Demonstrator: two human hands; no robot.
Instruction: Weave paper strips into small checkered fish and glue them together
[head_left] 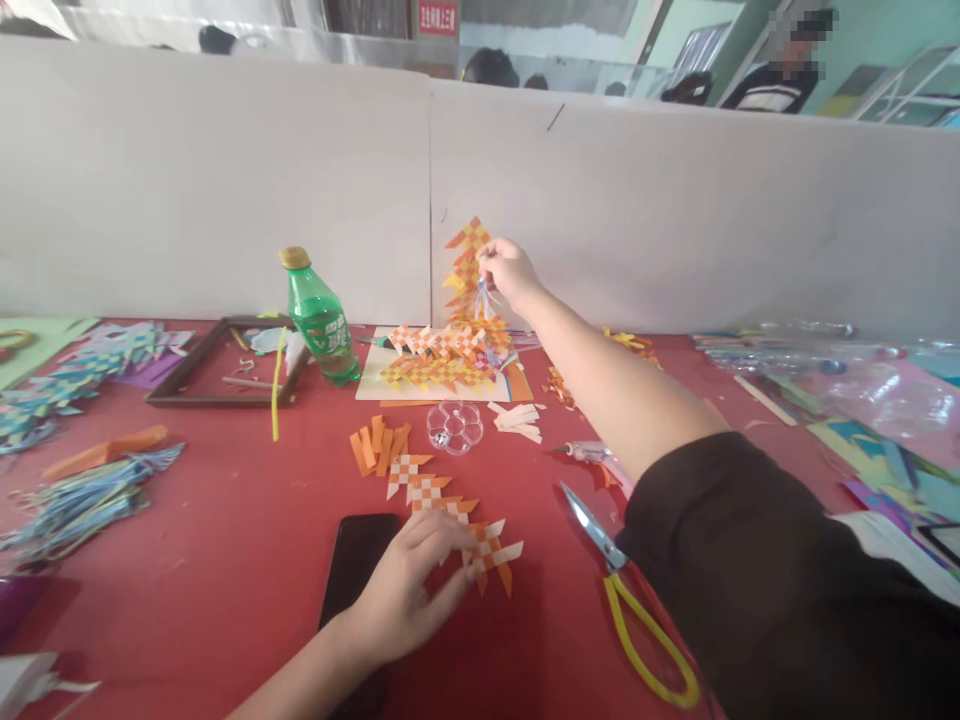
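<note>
My left hand (416,580) is closed over the near end of a woven orange-and-white paper strip (427,492), its thumb and fingers pinching the checkered edge. The strip lies on the red table, partly hidden under that hand. My right hand (511,272) reaches to the back with its fingertips pinched together. A pale blue-and-white tassel (484,298) hangs from those fingers, in front of an upright orange-and-yellow woven paper piece (471,235). Below are an orange-and-white woven strip (431,341) and an orange-and-yellow woven strip (427,376) on a pale board (369,385).
A green bottle (322,325) stands left of the board, near a dark frame (217,400). Scissors (607,560) lie under my right arm. A black phone (356,560), orange paper strips (379,443) and a clear compartment dish (455,428) surround my left hand. White partitions (225,190) close the back.
</note>
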